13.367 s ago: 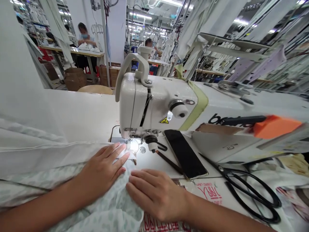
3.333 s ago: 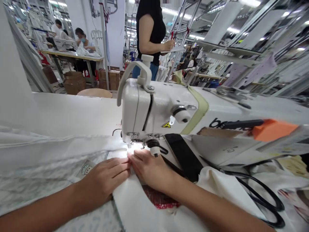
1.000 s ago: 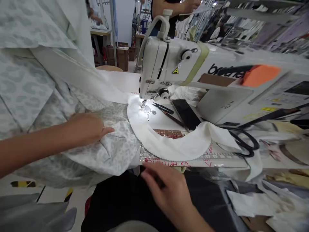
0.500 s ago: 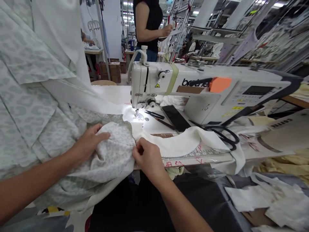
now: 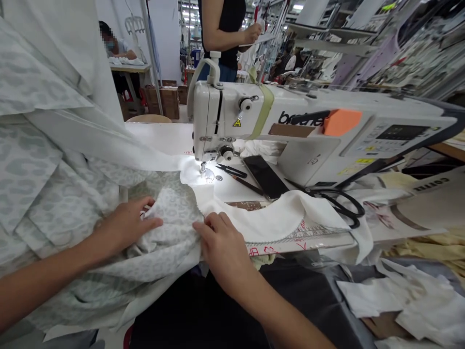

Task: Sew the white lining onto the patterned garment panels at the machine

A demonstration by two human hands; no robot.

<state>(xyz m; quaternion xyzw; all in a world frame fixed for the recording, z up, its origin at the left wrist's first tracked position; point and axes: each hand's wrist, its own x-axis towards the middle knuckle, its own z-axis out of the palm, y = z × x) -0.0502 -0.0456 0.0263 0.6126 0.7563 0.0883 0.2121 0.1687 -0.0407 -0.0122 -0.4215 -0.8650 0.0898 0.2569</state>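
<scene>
A large pale fabric [image 5: 170, 208] with grey-green leopard spots hangs from the upper left and drapes over the table's front edge. My left hand [image 5: 127, 225] grips a bunched fold of it between thumb and fingers. At the fabric's right edge, my right hand [image 5: 221, 242] pinches the cloth beside a plain white strip [image 5: 269, 220]. That strip runs right along the table front. Just beyond the hands stands a white sewing machine [image 5: 225, 114], its lit needle area [image 5: 204, 169] touching the strip's far end or close to it; I cannot tell which.
On the machine bed lie thread snips [image 5: 232, 170], a pencil [image 5: 250, 185], a dark phone [image 5: 265, 175] and black scissors [image 5: 337, 201]. A ruler [image 5: 305, 235] lines the front edge. White scraps [image 5: 410, 295] lie at lower right. One person [image 5: 225, 39] stands behind the machine; another sits farther left.
My left hand has shifted slightly left and down, regathering the fold. My right hand's fingers have flattened over the fabric edge. The view has turned a little, showing the seated person more fully.
</scene>
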